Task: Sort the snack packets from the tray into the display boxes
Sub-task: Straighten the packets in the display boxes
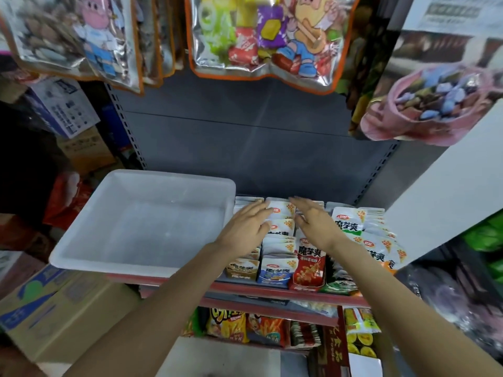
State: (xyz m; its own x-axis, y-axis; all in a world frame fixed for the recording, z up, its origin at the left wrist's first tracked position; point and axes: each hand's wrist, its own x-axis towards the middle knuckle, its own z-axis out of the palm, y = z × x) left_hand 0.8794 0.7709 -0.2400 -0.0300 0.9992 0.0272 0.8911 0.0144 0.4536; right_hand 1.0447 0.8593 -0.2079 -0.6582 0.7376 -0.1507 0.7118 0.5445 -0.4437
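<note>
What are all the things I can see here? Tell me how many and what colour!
tray: one, white, on the shelf at left, nothing in it
display boxes: several, brown, blue, red and green fronts, side by side right of the tray
snack packets: many, mostly white-topped, standing in the boxes
hanging bags: several, clear with cartoon prints, above
cardboard box: one, tan with blue and green print, lower left
chip bags: several, yellow and orange, lower shelf
left hand: one, fingers straight, over the packets
right hand: one, fingers straight, over the packets
</note>
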